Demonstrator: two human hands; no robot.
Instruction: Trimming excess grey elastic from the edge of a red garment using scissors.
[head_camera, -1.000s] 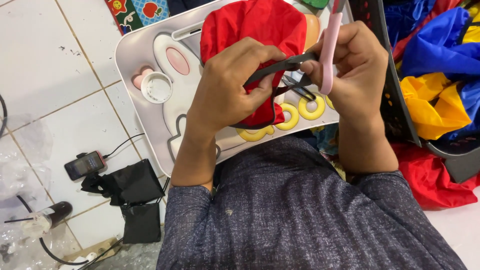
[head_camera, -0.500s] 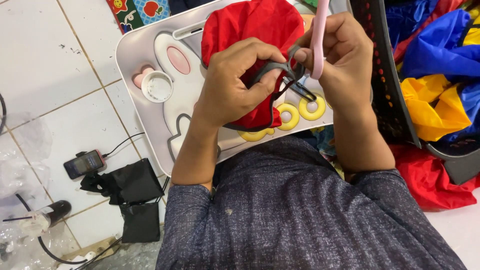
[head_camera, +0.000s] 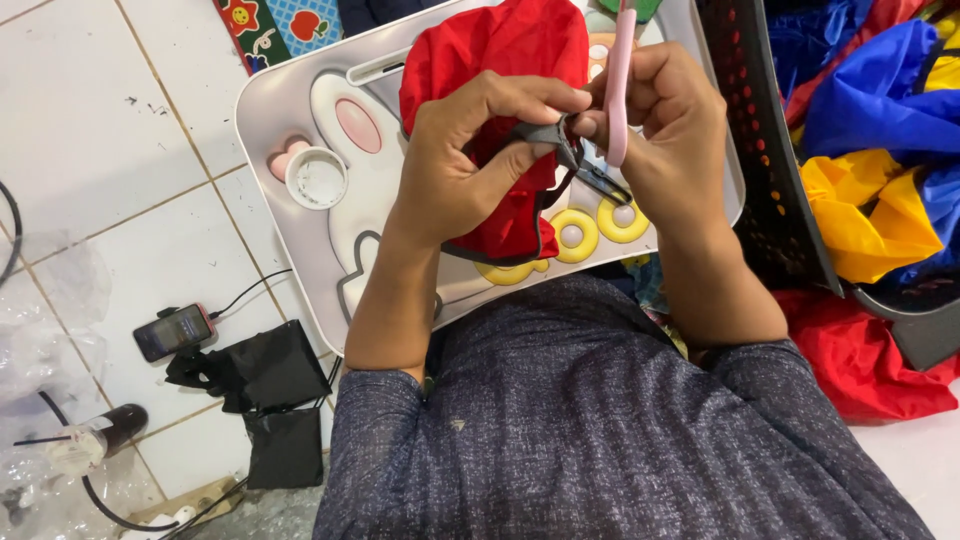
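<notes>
A red fabric piece (head_camera: 500, 50) with black edging lies bunched over a grey lap tray (head_camera: 262, 110) that bears a rabbit picture. My left hand (head_camera: 455, 170) grips the red fabric and pinches its black strap (head_camera: 545, 132). My right hand (head_camera: 680, 130) holds a slim pink tool (head_camera: 620, 90) upright and also pinches the strap's end, its fingertips touching those of my left hand. A loop of the black strap hangs below the hands over yellow rings printed on the tray.
A black perforated basket (head_camera: 760, 180) at the right holds blue and yellow cloth (head_camera: 880, 100). Red cloth (head_camera: 860, 360) lies beneath it. On the tiled floor at the left are a phone on a cable (head_camera: 172, 332), a black pouch (head_camera: 265, 370) and a small bottle (head_camera: 95, 435).
Both hands have drawn closer together and a little up the tray. The pink tool has swung from a tilt to nearly upright, and the strap is now pinched between both hands.
</notes>
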